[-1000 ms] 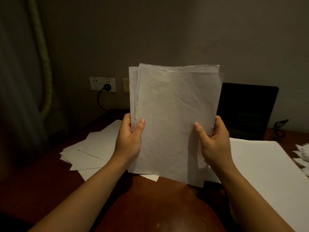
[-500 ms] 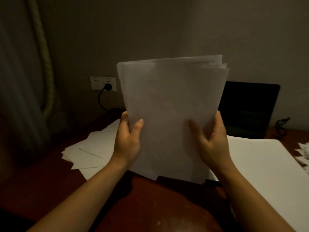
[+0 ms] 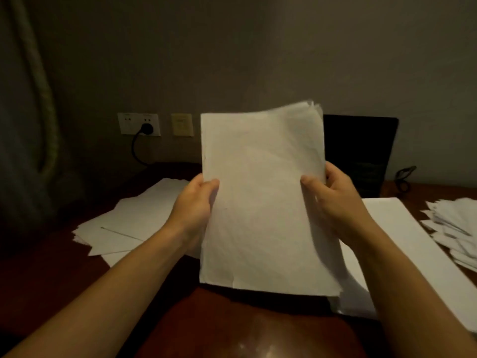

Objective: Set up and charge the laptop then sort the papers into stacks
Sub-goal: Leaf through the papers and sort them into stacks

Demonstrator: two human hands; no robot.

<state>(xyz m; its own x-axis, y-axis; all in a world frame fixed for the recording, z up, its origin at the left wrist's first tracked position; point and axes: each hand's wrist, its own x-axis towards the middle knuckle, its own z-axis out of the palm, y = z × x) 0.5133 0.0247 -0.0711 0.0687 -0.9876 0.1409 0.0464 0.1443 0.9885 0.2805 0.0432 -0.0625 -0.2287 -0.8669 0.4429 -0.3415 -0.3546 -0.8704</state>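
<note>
- Above the brown table (image 3: 219,329), in the head view, a sheaf of papers (image 3: 260,202) stands upright, blank face toward the camera.
- The left hand (image 3: 192,202) takes the sheaf's left edge, its grip pinching it, thumb in front.
- The right hand (image 3: 333,200) takes the sheaf's right edge, its grip pinching it the same way.
- Left of the sheaf, loose white sheets (image 3: 134,220) lie fanned out.
- Behind the sheaf's right edge stands a dark laptop (image 3: 361,151).
- Right of the sheaf lies a large white sheet (image 3: 402,241), with a pile of paper slips (image 3: 454,228) beyond.
- Behind the sheaf, to its left, a black plug (image 3: 147,129) sits in a wall socket (image 3: 129,124).
</note>
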